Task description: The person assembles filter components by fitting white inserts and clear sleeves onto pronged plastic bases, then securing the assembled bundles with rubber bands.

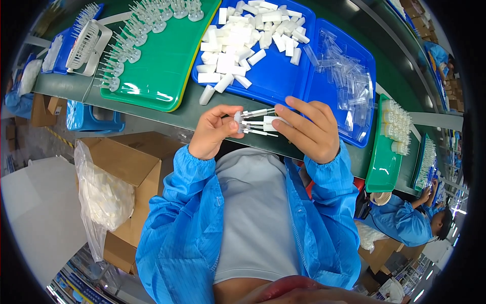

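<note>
The left hand (215,130) pinches the round base of a pronged piece (238,121), on the person's side of the blue tray (281,76) of white blocks (223,63). The right hand (311,131) holds a white sleeve (270,121) at the prongs. Right of that tray lie clear pieces (349,83); left, a green tray (162,66).
</note>
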The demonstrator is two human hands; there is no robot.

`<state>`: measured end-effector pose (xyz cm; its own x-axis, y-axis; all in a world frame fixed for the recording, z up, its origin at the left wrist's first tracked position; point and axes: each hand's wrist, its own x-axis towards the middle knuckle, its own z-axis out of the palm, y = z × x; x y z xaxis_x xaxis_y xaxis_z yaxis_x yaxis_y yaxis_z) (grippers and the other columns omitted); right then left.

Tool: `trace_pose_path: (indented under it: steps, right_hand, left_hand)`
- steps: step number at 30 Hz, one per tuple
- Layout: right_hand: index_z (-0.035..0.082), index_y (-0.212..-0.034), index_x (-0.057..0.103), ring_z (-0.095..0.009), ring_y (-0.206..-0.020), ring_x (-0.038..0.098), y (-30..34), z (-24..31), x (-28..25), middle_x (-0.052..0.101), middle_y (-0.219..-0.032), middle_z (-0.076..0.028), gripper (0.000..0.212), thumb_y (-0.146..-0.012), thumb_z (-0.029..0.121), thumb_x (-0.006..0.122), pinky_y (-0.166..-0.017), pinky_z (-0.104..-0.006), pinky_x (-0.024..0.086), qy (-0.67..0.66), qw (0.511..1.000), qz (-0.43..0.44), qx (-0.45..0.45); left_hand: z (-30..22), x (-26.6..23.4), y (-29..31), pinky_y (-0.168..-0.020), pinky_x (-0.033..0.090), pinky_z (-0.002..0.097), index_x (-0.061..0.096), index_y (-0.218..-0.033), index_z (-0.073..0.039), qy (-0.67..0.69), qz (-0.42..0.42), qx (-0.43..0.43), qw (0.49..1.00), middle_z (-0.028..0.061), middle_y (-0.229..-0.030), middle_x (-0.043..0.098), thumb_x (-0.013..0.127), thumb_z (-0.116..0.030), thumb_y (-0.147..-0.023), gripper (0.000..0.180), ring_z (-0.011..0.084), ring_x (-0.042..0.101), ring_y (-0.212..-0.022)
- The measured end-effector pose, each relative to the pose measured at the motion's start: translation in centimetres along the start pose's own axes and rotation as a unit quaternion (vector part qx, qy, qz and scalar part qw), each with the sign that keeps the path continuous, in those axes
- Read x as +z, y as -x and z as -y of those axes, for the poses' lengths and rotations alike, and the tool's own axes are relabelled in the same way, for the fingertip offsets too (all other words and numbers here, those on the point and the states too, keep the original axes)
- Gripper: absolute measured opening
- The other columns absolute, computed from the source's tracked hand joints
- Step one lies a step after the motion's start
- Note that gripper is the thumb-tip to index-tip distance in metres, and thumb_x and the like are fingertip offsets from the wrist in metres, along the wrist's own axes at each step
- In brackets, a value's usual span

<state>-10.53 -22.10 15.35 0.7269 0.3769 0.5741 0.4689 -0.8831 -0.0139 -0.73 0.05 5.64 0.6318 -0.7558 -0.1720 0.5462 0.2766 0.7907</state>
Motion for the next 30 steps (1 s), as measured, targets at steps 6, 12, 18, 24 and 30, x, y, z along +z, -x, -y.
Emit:
trace_pose_path:
  steps: [6, 12, 18, 24, 30]
  right_hand:
    - [0.016, -0.096, 0.069, -0.018, -0.095, 0.063, 0.6, 0.0, 0.2, 0.067, -0.101, -0.005, 0.030, -0.067, 0.009, 0.070, -0.074, -0.0320, 0.047, 0.026, 1.000, -0.001, -0.015]
    - [0.019, -0.093, 0.070, -0.017, -0.092, 0.063, 0.6, 0.5, 0.7, 0.067, -0.100, -0.003, 0.032, -0.062, 0.010, 0.071, -0.072, -0.0303, 0.046, 0.014, 0.999, -0.013, -0.026]
    - [0.018, -0.096, 0.071, -0.017, -0.090, 0.061, 0.6, 0.2, 1.1, 0.066, -0.100, 0.000, 0.031, -0.066, 0.012, 0.070, -0.074, -0.0308, 0.044, -0.062, 0.997, -0.003, -0.037]
    - [0.017, -0.099, 0.071, -0.017, -0.093, 0.059, 0.6, -0.3, 2.1, 0.066, -0.101, 0.002, 0.030, -0.070, 0.017, 0.071, -0.080, -0.0337, 0.043, -0.115, 0.992, 0.027, -0.045]
    - [0.016, -0.113, 0.068, -0.026, -0.102, 0.055, -0.5, -2.0, 2.9, 0.064, -0.108, -0.005, 0.036, -0.077, 0.018, 0.070, -0.087, -0.0378, 0.040, -0.397, 0.909, 0.017, 0.126]
  left_hand:
    - [0.0, 0.4, 0.2, -0.077, 0.058, 0.0281, 0.054, -0.121, -0.002, 0.004, -0.008, 0.000, 1.000, 0.0074, -0.105, 0.062, 0.069, -0.022, -0.087, 0.043, 0.0154, 0.064, -0.092]
    - [0.5, 0.8, 0.3, -0.075, 0.058, 0.0282, 0.054, -0.120, -0.001, 0.002, 0.006, -0.005, 1.000, 0.0074, -0.105, 0.062, 0.070, -0.020, -0.086, 0.042, 0.0154, 0.064, -0.093]
    - [0.1, 1.6, 0.3, -0.075, 0.058, 0.0299, 0.056, -0.117, 0.003, 0.052, 0.024, -0.029, 0.998, 0.0096, -0.098, 0.063, 0.068, -0.001, -0.083, 0.036, 0.0150, 0.064, -0.089]
    - [0.0, 1.3, 0.4, -0.075, 0.057, 0.0295, 0.056, -0.117, 0.002, 0.054, 0.068, -0.047, 0.995, 0.0106, -0.100, 0.064, 0.068, 0.000, -0.082, 0.037, 0.0153, 0.064, -0.090]
    - [0.6, 0.1, 1.4, -0.074, 0.056, 0.0299, 0.054, -0.118, 0.003, 0.093, 0.108, -0.040, 0.989, 0.0114, -0.101, 0.064, 0.069, -0.003, -0.083, 0.038, 0.0164, 0.064, -0.090]
